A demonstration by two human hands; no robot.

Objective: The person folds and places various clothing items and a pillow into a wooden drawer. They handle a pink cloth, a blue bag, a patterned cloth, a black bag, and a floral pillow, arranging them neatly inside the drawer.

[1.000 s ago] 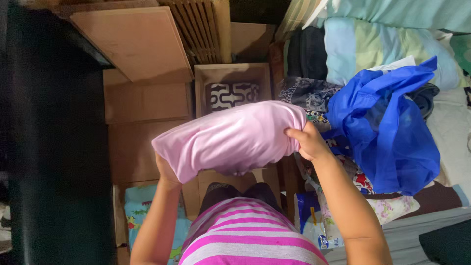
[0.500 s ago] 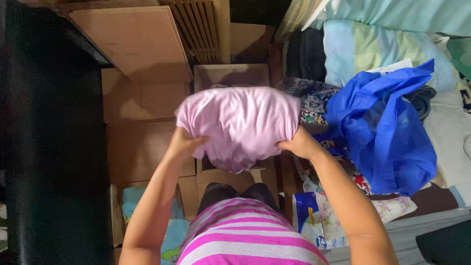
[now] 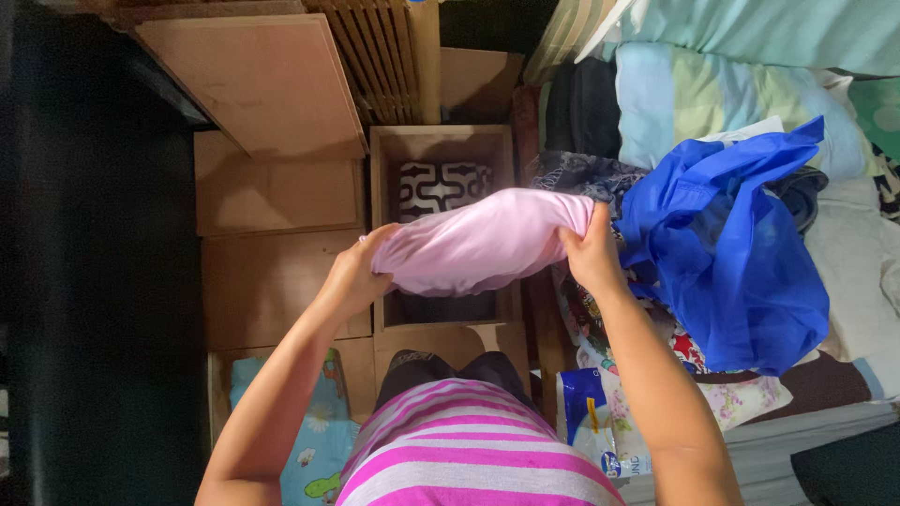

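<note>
A folded pale pink cloth (image 3: 483, 242) stretches between my two hands, held level over an open wooden drawer (image 3: 442, 145). My left hand (image 3: 359, 272) grips its left end and my right hand (image 3: 592, 255) grips its right end. Inside the drawer, beyond the cloth, lies a black-and-white patterned fabric (image 3: 443, 185). The drawer's near half is hidden under the pink cloth.
Closed wooden drawer fronts (image 3: 277, 197) sit left of the open one, with a wooden board (image 3: 262, 80) above. A blue fabric bag (image 3: 731, 253) lies on a heap of clothes and bedding (image 3: 712, 84) at right. A blue-and-white plastic packet (image 3: 592, 422) lies near my right elbow.
The pink cloth was bunched higher between my hands half a second ago. It is now flatter, longer and lower over the open drawer, uncovering the patterned fabric inside.
</note>
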